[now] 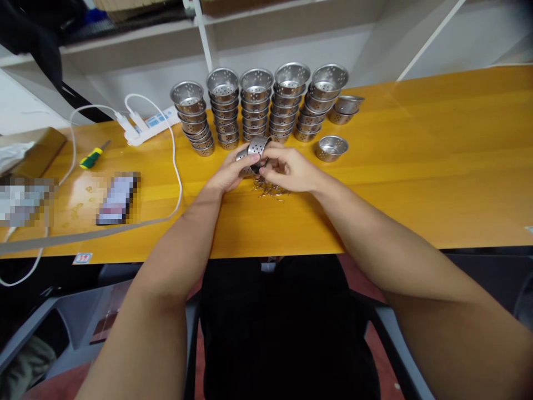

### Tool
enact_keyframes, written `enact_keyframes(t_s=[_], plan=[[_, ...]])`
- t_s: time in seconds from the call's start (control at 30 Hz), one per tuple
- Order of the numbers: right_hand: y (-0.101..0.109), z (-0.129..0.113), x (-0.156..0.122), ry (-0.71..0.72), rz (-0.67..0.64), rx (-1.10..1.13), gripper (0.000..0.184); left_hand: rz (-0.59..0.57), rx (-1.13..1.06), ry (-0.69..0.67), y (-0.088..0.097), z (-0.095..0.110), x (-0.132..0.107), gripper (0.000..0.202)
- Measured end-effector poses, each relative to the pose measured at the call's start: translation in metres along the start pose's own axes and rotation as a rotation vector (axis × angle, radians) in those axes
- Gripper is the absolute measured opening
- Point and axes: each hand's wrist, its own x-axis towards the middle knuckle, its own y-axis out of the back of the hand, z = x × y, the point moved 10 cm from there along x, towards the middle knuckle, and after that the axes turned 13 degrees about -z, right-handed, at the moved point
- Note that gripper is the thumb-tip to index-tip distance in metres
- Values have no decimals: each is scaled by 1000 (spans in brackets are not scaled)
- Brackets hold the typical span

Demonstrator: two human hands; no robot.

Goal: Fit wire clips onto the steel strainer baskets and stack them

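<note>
My left hand is closed around a perforated metal strainer cup, which is tilted on its side above the table. A second perforated metal surface shows by the left fingers; whether it belongs to the same cup I cannot tell. My right hand is at the cup's right side, fingers bent into a pinch close to its opening. What lies between those fingertips is hidden. Under the hands is a small heap of thin bent wire pieces. Just behind them stand tall stacks of similar strainer cups.
One single cup and a short stack stand to the right. On the left lie a phone, a green and yellow screwdriver, and a power strip with white cables. A shelf rises behind the table.
</note>
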Motion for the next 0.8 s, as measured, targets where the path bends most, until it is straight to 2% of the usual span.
enact_keyframes(t_s=[0.1, 0.17, 0.27, 0.37, 0.57, 0.7, 0.8], plan=[[9, -5, -4, 100, 18, -130, 26, -8, -42, 4, 3, -4, 4, 76], [15, -7, -6, 128, 43, -189, 32, -7, -54, 17, 6, -7, 6, 79], [22, -6, -8, 110, 69, -216, 50, 5, -47, 24, 8, -6, 7, 79], [24, -10, -7, 121, 91, -230, 60, 15, -45, 19, 8, -4, 7, 79], [25, -10, -5, 104, 154, -278, 57, 20, -65, 18, 7, -2, 6, 81], [26, -12, -3, 88, 226, -242, 65, 10, -67, 14, 6, -1, 7, 78], [30, -16, -2, 101, 282, -108, 76, 11, -72, 2, 6, 0, 6, 73]])
